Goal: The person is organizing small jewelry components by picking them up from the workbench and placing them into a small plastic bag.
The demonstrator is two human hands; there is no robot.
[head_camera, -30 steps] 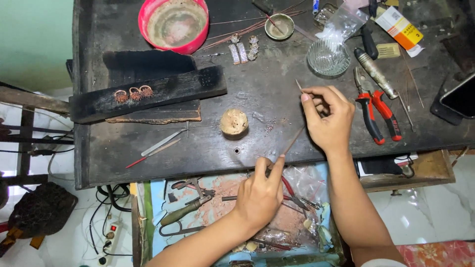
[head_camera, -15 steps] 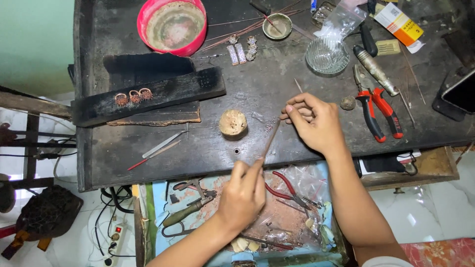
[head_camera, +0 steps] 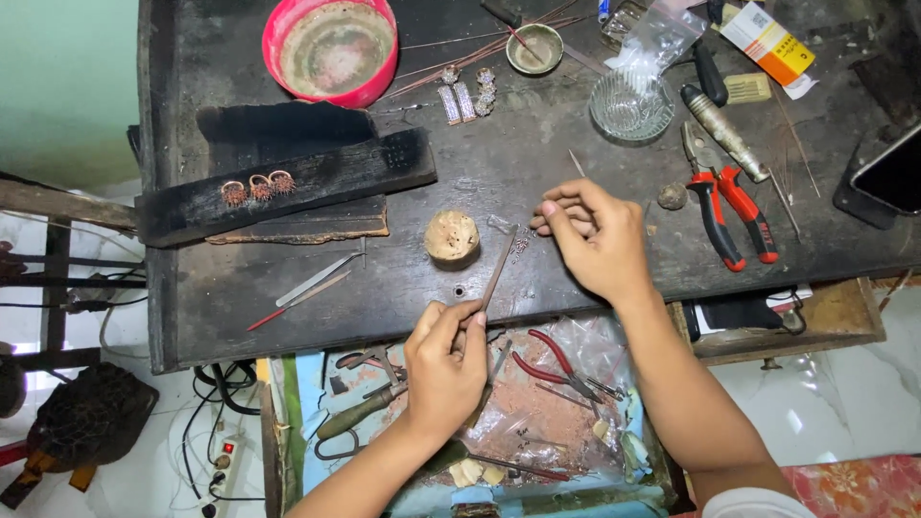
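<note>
My left hand [head_camera: 447, 357] pinches the lower end of thin metal tweezers [head_camera: 499, 269] at the dark workbench's front edge; their tip points up toward my right hand. My right hand [head_camera: 597, 238] rests on the bench top with its fingers curled together, just right of the tweezers' tip and some tiny metal bits [head_camera: 519, 247]. Whether those fingers pinch anything is hidden. A small round tan block [head_camera: 452, 236] sits just left of the tweezers.
A red bowl [head_camera: 331, 48], a charred wooden block with three rings [head_camera: 288, 182], red-handled pliers [head_camera: 729, 206], a glass dish [head_camera: 630, 105] and a phone [head_camera: 887, 173] lie on the bench [head_camera: 240, 297]. An open drawer [head_camera: 480, 432] below holds pliers and scraps.
My right hand has moved left and down from beside the red pliers to the bench's middle. My left hand has shifted left with the tweezers, whose tip now points near the tan block.
</note>
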